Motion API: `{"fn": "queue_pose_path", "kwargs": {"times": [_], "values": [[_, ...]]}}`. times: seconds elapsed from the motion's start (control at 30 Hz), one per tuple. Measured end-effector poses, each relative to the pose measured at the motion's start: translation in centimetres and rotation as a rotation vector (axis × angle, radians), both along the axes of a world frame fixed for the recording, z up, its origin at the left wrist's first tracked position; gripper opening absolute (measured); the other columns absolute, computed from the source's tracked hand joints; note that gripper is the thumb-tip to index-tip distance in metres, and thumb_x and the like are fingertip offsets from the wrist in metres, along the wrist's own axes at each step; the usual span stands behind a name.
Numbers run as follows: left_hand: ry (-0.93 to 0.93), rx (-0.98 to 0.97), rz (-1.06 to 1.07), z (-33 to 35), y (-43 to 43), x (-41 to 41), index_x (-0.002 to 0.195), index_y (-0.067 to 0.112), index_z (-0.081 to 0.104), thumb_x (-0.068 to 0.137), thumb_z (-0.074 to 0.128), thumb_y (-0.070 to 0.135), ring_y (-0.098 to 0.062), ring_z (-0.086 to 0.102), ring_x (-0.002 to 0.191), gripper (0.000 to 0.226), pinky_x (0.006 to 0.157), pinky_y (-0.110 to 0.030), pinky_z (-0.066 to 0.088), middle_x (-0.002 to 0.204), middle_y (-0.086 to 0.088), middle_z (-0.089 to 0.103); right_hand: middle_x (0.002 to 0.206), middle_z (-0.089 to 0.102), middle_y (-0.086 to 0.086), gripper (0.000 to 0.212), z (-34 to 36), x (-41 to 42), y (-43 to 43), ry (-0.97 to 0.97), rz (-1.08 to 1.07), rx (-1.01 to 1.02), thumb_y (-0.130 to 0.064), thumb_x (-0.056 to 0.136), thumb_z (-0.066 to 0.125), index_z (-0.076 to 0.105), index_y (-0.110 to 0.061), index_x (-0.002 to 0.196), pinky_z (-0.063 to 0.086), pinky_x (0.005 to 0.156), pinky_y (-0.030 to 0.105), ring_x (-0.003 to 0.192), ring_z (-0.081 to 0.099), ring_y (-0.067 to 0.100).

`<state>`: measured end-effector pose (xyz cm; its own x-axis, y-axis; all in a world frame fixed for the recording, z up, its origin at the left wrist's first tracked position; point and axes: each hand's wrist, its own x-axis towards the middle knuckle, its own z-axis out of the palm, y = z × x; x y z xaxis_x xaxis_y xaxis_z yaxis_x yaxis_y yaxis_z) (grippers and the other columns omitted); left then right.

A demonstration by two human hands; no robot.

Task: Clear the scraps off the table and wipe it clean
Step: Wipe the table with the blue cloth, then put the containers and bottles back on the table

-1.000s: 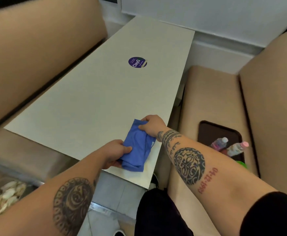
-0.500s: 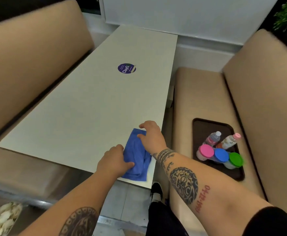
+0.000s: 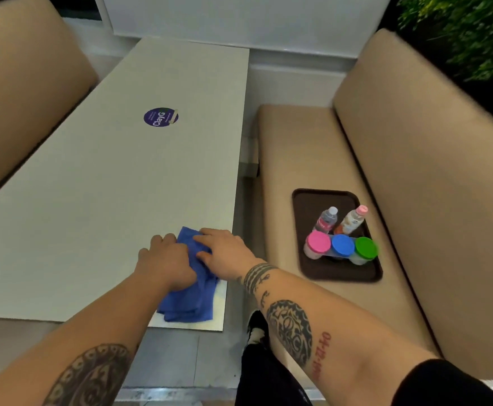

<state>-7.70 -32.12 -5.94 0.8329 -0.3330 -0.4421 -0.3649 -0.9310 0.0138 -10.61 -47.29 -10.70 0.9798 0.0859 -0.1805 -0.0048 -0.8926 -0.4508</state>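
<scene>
Table [image 3: 99,183] shows no scraps from this view; the top looks bare apart from a round purple sticker [image 3: 161,116] near the middle toward the far end. Judging by that, clearing is done and wiping is the step in hand.

Blue cloth [image 3: 191,291] lies bunched at the near right corner of the table, its near edge close to the table's near edge. Both hands are on it. Left hand [image 3: 166,260] rests on the cloth's left side, knuckles up, fingers bent downward; whether they grip the cloth or only press it cannot be told. Right hand [image 3: 224,253] lies flat on the far right part, fingers straight and slightly spread, pressing down.

Off the table, on the right bench seat [image 3: 292,148], sits a dark tray [image 3: 312,200] holding two small bottles and three tubs with pink, blue and green lids.

To wipe well, as I judge it: flatten the bunched cloth first so more of it meets the surface, keep the palm's weight even, and work in overlapping strokes from the near right corner toward the far end. Pass along the right edge with care, since the cloth sits close to it and could slip off. Go lightly over the sticker, whose taped edge could lift.
</scene>
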Motion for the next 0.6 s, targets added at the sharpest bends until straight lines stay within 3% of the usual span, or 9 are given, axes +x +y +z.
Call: {"fn": "queue_pose_path", "kwargs": {"times": [0.1, 0.23, 0.33, 0.43, 0.53, 0.6], "values": [[-0.073, -0.147, 0.038, 0.3, -3.0, 1.0, 0.112, 0.023, 0.062, 0.092, 0.051, 0.032, -0.023, 0.045, 0.114, 0.024, 0.086, -0.035, 0.044, 0.115, -0.001, 0.048, 0.157, 0.039, -0.006, 0.046, -0.3, -1.0, -4.0, -0.04, -0.17, 0.145, -0.033, 0.099, 0.052, 0.05, -0.03, 0.145, 0.03, 0.115, 0.048, 0.143, 0.035, 0.022], [-0.087, -0.404, -0.025, -0.6, -8.9, 1.5, 0.111, 0.019, 0.069, 0.091, 0.055, 0.022, -0.026, 0.051, 0.112, 0.025, 0.087, -0.04, 0.049, 0.119, -0.005, 0.057, 0.141, 0.054, 0.001, 0.036, -1.5, -3.8, -12.2, -0.104, -0.422, 0.195, -0.023, 0.097, 0.055, 0.062, -0.022, 0.133, 0.037, 0.113, 0.033, 0.131, 0.05, 0.022], [-0.014, -0.514, -0.101, -1.6, -13.9, 1.6, 0.107, 0.02, 0.071, 0.09, 0.056, 0.021, -0.024, 0.055, 0.109, 0.023, 0.087, -0.036, 0.049, 0.115, -0.001, 0.058, 0.131, 0.059, -0.001, 0.032, -2.1, -5.5, -18.4, -0.064, -0.624, 0.199, -0.022, 0.097, 0.056, 0.064, -0.019, 0.128, 0.042, 0.105, 0.028, 0.12, 0.057, 0.018], [0.087, -0.564, -0.125, -3.2, -18.9, 1.7, 0.105, 0.025, 0.072, 0.092, 0.055, 0.024, -0.019, 0.06, 0.103, 0.021, 0.083, -0.03, 0.047, 0.109, 0.006, 0.061, 0.129, 0.064, 0.008, 0.033, -3.5, -6.7, -23.7, -0.051, -0.828, 0.204, -0.019, 0.095, 0.059, 0.066, -0.014, 0.126, 0.043, 0.104, 0.029, 0.12, 0.059, 0.025], [0.252, -0.641, -0.004, -5.4, -23.7, 1.9, 0.098, 0.028, 0.07, 0.096, 0.054, 0.026, -0.016, 0.063, 0.094, 0.017, 0.077, -0.025, 0.046, 0.101, 0.005, 0.071, 0.127, 0.066, 0.012, 0.031, -5.8, -7.6, -28.2, -0.044, -1.025, 0.266, -0.014, 0.095, 0.061, 0.067, -0.008, 0.125, 0.043, 0.104, 0.032, 0.118, 0.06, 0.028], [0.328, -0.672, 0.081, -7.4, -26.7, 2.4, 0.1, 0.028, 0.071, 0.097, 0.054, 0.027, -0.019, 0.064, 0.098, 0.016, 0.077, -0.023, 0.043, 0.099, 0.004, 0.071, 0.125, 0.066, 0.012, 0.031, -7.8, -8.3, -31.1, -0.028, -1.135, 0.284, -0.014, 0.095, 0.061, 0.067, -0.006, 0.124, 0.043, 0.1, 0.03, 0.116, 0.061, 0.029]]}}
